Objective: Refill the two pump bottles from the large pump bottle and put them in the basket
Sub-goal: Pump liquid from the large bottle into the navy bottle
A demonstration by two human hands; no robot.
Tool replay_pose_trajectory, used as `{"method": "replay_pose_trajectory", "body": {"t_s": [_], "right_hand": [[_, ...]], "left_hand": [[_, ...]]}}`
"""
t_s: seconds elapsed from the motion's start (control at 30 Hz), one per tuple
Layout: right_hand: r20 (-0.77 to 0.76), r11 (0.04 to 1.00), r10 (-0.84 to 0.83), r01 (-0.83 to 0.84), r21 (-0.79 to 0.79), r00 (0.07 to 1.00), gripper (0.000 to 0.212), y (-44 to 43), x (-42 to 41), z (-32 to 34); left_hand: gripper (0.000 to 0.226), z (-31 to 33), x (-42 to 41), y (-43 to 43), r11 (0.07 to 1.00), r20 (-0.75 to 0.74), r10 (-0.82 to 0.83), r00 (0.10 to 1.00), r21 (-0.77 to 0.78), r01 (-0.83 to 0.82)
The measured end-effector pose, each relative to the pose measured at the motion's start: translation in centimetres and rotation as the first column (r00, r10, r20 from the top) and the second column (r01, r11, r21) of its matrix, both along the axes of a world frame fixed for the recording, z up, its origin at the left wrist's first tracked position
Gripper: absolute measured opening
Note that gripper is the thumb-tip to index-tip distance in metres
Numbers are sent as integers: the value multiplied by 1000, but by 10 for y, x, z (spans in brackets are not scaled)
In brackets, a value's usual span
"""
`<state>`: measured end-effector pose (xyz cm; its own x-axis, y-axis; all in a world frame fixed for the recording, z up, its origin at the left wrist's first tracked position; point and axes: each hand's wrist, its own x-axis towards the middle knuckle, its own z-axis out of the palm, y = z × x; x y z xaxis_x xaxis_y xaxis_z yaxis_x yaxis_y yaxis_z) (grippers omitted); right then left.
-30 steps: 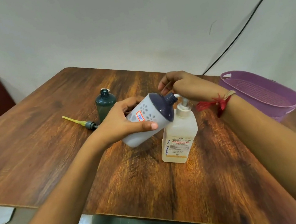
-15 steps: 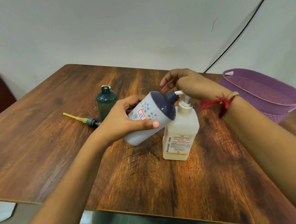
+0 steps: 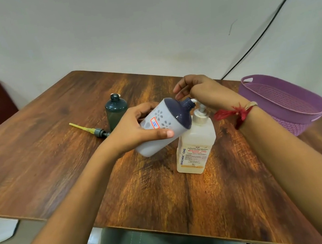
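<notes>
A wooden table [image 3: 36, 161] with dark, streaked grain and a thin pale edge is seen from above. A purple plastic basket [image 3: 284, 103], oval, with ribbed walls and a slot handle in its rim, is set at the table's right side, well apart from the bottles. A large bottle [image 3: 196, 148] of translucent, squarish plastic is stood upright near the middle; a printed label is borne on its front, and a little yellowish liquid is seen at its base. Its white pump head is covered by the right hand [image 3: 199, 93], whose fingers are loosely bent and spread; the contact under the palm is hidden. A white bottle [image 3: 160, 126], a round cylinder with flower cut-outs, an orange-edged sticker and a domed navy top, is gripped by the left hand [image 3: 134, 130], with fingers and thumb curled round its body. It is held tilted above the table, its open neck brought just beside the large bottle's spout. A teal bottle [image 3: 116, 111], round-shouldered and uncapped, is stood upright behind the left hand. A pump [image 3: 90, 129] with a yellow tube and grey collar is laid flat just left of it. A frayed red thread [image 3: 236, 113] is tied round the right wrist
</notes>
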<state>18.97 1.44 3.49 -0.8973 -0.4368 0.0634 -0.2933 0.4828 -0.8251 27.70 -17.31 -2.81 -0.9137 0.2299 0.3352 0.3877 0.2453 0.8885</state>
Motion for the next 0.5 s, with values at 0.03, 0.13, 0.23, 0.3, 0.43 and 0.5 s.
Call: {"method": "replay_pose_trajectory", "body": {"t_s": [0.03,0.13,0.23,0.3,0.43,0.5], "right_hand": [[7,1000,0,0,20,1000,43,0,-1,-1],[12,998,4,-5,67,1000,42,-1,-2,-3],[25,998,17,-19,63,1000,41,0,-2,0],[27,998,16,-18,64,999,43,0,-4,4],[13,998,14,-15,63,1000,43,1,-3,5],[-5,998,5,-5,55,1000,42,1,-1,1]], "left_hand": [[65,0,0,1,1000,2,-4,1000,4,4],[62,-2,-1,1,1000,14,-4,1000,18,3],[61,-2,-1,0,1000,16,4,1000,10,-4],[64,0,-2,0,1000,14,6,1000,1,-6],[64,3,-3,0,1000,7,-6,1000,-4,6],[66,2,-5,1,1000,-3,-3,1000,-9,3]]}}
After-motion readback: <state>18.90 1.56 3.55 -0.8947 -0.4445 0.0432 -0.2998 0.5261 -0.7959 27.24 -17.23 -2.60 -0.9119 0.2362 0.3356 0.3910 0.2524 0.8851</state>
